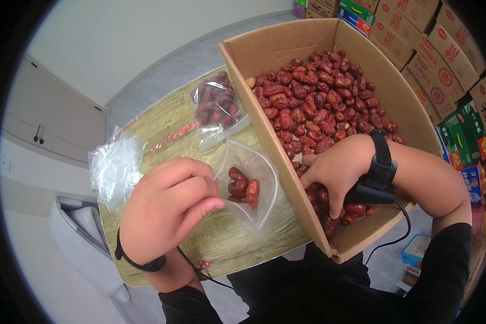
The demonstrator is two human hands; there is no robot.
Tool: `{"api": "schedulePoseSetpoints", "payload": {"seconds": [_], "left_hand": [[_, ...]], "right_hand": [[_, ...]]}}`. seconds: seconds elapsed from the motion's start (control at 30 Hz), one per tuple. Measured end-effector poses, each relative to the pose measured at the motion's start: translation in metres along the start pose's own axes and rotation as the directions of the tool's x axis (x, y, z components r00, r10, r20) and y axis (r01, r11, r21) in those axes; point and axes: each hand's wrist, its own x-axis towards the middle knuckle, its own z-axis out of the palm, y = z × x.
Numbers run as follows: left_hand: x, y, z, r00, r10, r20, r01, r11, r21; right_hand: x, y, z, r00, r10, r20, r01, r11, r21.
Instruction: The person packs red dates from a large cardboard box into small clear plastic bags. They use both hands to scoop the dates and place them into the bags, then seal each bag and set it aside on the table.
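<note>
Pinched by its rim, a clear zip bag (263, 170) hangs open from my left hand (172, 202). A few dried red dates (252, 193) lie inside it. My right hand (336, 170) reaches down into a cardboard box (279, 166), its fingers spread among the loose dried red dates (320, 101) near the box's front end. The fingertips are partly hidden, so whether they grip any dates is unclear. Behind the open bag, a second clear bag (216, 105) full of dates rests against the box's left wall.
A stack of empty clear bags (117, 162) lies at the left of the wood-patterned table (174, 150). Printed cartons (441, 73) are piled along the right. A grey cushioned item (79, 243) stands left of the table. Black cables run from both wrist straps.
</note>
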Motion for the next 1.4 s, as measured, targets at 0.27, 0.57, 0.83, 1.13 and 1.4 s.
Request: {"api": "schedulePoseSetpoints", "payload": {"seconds": [0.27,0.57,0.83,1.13,1.4], "left_hand": [[0.0,0.001,-0.002,0.999,-0.013,0.033,0.014,1.0,-0.014],[0.001,0.0,0.004,1.0,-0.002,0.007,0.002,1.0,-0.019],[-0.001,0.003,-0.001,0.997,0.07,0.032,-0.068,0.997,-0.043],[0.0,0.0,0.002,0.995,0.096,0.028,-0.095,0.994,-0.048],[-0.003,-0.001,0.0,0.995,0.102,0.007,-0.102,0.993,-0.061]], "right_hand": [[0.011,0.012,0.005,0.997,-0.001,0.078,-0.011,0.989,0.15],[0.003,0.008,-0.007,0.998,-0.013,-0.068,0.023,0.987,0.159],[-0.025,0.01,-0.024,0.957,0.038,-0.287,0.002,0.99,0.139],[-0.078,-0.048,-0.048,0.751,-0.125,-0.649,0.584,0.586,0.563],[-0.031,-0.091,-0.051,0.813,-0.161,-0.559,0.33,0.92,0.214]]}}
